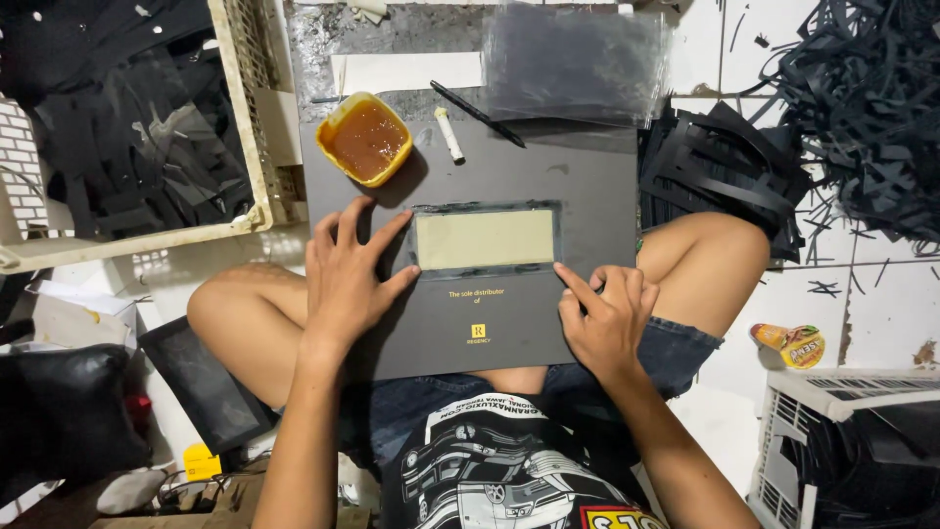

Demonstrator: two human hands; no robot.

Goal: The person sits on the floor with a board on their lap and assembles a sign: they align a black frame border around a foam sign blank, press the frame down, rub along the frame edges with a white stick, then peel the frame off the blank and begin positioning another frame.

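Both hands press a dark card sheet (490,294) at frame centre.
Left hand (348,279) flat and released, right hand (607,318) fingertip-pressing beside the tan window (485,238); sheet looks light, stiff, best held by its edges.

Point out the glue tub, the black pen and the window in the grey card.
glue tub (364,139), head view, amber glue surface.
black pen (477,114), head view, mid-shaft.
window (485,239), head view, pale centre.

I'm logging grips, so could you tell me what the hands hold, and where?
Nothing is gripped. The left hand lies flat on the dark card beside its window; the right hand presses it with a fingertip below the window's corner.
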